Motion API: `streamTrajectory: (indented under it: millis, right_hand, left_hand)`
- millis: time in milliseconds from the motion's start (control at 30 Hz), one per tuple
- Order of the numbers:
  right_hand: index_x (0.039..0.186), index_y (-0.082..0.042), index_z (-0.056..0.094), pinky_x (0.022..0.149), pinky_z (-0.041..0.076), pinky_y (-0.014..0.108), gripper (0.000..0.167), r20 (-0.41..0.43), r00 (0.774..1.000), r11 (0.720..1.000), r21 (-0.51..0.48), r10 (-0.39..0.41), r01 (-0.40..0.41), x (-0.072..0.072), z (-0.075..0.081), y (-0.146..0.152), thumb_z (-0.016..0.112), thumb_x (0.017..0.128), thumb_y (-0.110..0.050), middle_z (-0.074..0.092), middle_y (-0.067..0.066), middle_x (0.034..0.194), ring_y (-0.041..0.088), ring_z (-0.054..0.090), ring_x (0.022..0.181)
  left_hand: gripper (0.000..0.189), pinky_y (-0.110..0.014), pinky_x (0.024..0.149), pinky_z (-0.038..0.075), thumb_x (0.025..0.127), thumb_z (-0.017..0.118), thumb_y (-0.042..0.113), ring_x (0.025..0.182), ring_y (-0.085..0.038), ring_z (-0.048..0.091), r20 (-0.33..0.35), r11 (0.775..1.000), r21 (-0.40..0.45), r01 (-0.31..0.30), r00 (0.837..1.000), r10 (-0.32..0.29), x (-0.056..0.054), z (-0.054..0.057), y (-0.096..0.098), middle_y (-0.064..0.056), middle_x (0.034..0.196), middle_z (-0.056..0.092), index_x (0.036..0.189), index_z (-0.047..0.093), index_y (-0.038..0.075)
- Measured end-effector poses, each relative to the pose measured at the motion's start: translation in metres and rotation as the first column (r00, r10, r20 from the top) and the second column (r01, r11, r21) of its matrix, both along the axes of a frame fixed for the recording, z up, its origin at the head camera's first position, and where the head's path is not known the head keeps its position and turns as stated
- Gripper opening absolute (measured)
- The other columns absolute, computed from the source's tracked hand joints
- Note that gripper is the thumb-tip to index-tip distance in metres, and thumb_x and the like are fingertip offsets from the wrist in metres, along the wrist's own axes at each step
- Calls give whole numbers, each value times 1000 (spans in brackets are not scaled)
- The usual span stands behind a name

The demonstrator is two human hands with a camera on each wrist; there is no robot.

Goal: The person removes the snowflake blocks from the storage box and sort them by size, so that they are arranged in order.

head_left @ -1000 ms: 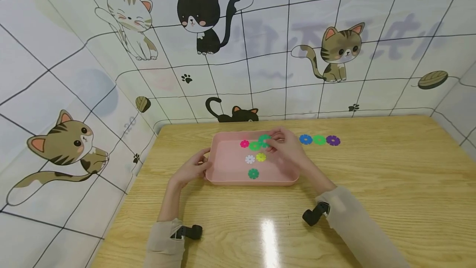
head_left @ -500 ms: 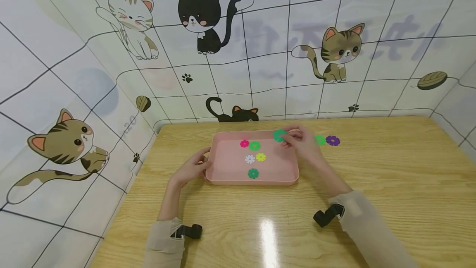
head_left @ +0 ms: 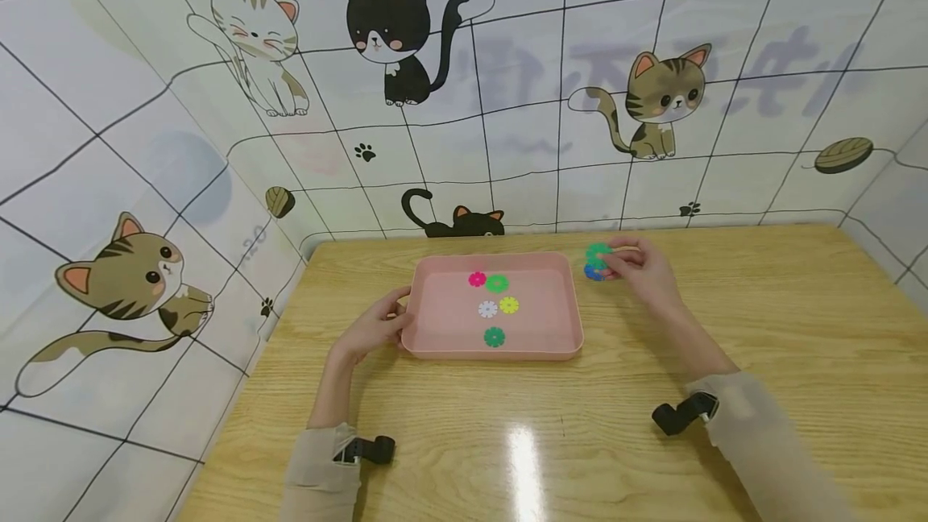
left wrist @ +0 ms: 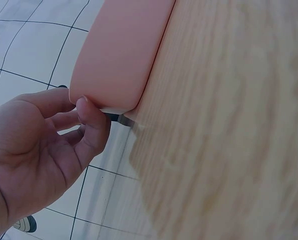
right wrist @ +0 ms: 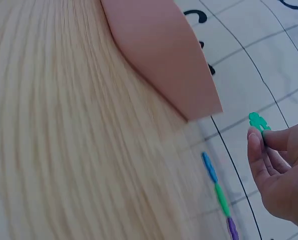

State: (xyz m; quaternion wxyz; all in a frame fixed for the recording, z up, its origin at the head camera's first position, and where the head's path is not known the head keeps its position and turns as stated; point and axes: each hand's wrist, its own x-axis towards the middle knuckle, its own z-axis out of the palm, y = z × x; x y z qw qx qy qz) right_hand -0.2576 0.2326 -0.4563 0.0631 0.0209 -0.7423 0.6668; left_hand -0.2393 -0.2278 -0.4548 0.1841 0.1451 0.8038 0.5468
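Note:
My left hand (head_left: 373,325) grips the left side of a shallow pink tray (head_left: 442,316), thumb and fingers at its corner in the left wrist view. Beyond the tray's right end, my right hand (head_left: 651,276) pinches a teal-green snowflake disc (head_left: 598,254), a flat notched plastic building piece. It overlaps a blue disc (head_left: 593,273) on the table in the head view. Behind that hand a green disc (right wrist: 221,199) and a purple disc (right wrist: 232,228) are hidden from the head camera; the right wrist view shows them in line with the blue one.
Inside the tray lie a pink disc (head_left: 477,279), a light-green disc (head_left: 496,283), a white disc (head_left: 487,309), a yellow disc (head_left: 509,305) and a teal disc (head_left: 495,337). The wooden table (head_left: 435,425) meets a cat-patterned wall (head_left: 522,143) at the back.
My right hand has carried the teal-green disc from over the tray rightward past its edge, to the row of discs on the table. The left hand has stayed on the tray.

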Motion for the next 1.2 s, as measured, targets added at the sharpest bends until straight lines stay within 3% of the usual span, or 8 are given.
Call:
streamTrajectory:
  millis: [200,500,667,833,967,1200]
  right_hand:
    - [126,4,53,71,58,24,31,3,1000,998,-58,-26,26,2,-7,38,65,99,-4,72,-3,90,9,70,74]
    - [123,-2,55,69,57,21,24,31,993,988,112,-110,105,6,-15,92,63,101,-9,69,-9,88,7,70,72]
    - [125,5,51,68,58,22,32,104,986,976,189,-130,108,5,-19,109,63,101,-12,65,-6,89,6,69,70]
    - [131,13,48,66,58,23,43,120,982,936,339,-146,97,5,-20,114,61,102,-16,65,5,91,5,68,68]
    - [130,14,50,64,58,23,41,107,981,905,412,-163,105,4,-21,115,59,103,-16,65,17,97,3,67,66]
    - [127,13,54,61,56,22,43,105,979,850,517,-177,98,3,-20,113,59,103,-23,64,27,103,2,64,66]
  left_hand:
    - [55,-28,63,52,106,48,3,71,-21,55,-1,1000,-4,7,1000,-7,0,0,0,-15,97,47,157,26,-1]
    - [55,-29,63,51,106,48,3,69,-18,54,-1,1000,-13,1,1000,-1,0,1,0,-13,96,47,157,27,-2]
    - [56,-28,63,51,106,49,3,69,-18,54,0,1000,-15,-3,1000,3,0,1,0,-13,95,47,156,27,-2]
    - [56,-28,62,51,106,49,4,69,-18,54,-1,1000,-10,2,1000,-2,0,2,0,-13,96,47,157,26,-2]
    - [56,-28,62,51,106,49,4,68,-18,54,-6,1000,-7,5,1000,-5,-1,1,-1,-13,95,47,157,26,-1]
    - [56,-28,63,51,106,49,5,70,-19,55,0,1000,-8,2,1000,-2,-1,-1,-1,-13,96,47,157,26,-1]
